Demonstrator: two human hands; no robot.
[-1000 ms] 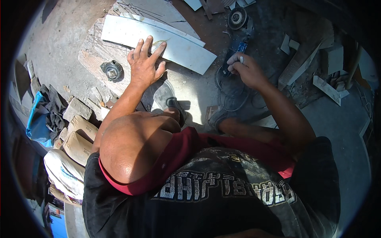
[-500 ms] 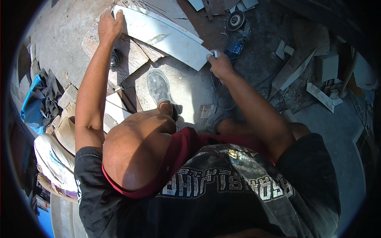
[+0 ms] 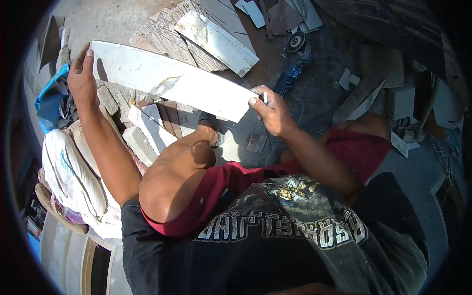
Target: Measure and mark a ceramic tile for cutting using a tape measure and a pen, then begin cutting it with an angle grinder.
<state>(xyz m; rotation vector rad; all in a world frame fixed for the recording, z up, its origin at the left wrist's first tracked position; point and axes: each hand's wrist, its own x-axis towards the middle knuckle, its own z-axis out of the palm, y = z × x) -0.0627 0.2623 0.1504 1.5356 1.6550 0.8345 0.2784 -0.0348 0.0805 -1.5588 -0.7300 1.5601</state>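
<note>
A long white tile strip (image 3: 142, 69) with faint brownish veining is held up in front of me, sloping down to the right. My left hand (image 3: 83, 81) grips its left end, thumb on the upper face. At the opposite end, my right hand (image 3: 276, 112) pinches the corner, thumb on top. A slim white-and-blue pen-like stick (image 3: 266, 98) also pokes out between the right hand's fingers. Beyond the held piece, a second white veined strip (image 3: 216, 42) lies on scored, rough slabs (image 3: 162, 34).
A blue angle grinder (image 3: 290, 73) lies on the floor just beyond my right hand, its cable nearby. Tile offcuts (image 3: 253, 14) lie at the far side, with more scraps and blocks (image 3: 400, 101) on the right. White sacks (image 3: 73, 172) and a blue bag (image 3: 49, 110) are at left.
The held strip has lifted off the slabs and come nearer and leftward with both hands, uncovering the second strip. My legs have shifted, and the view has moved slightly.
</note>
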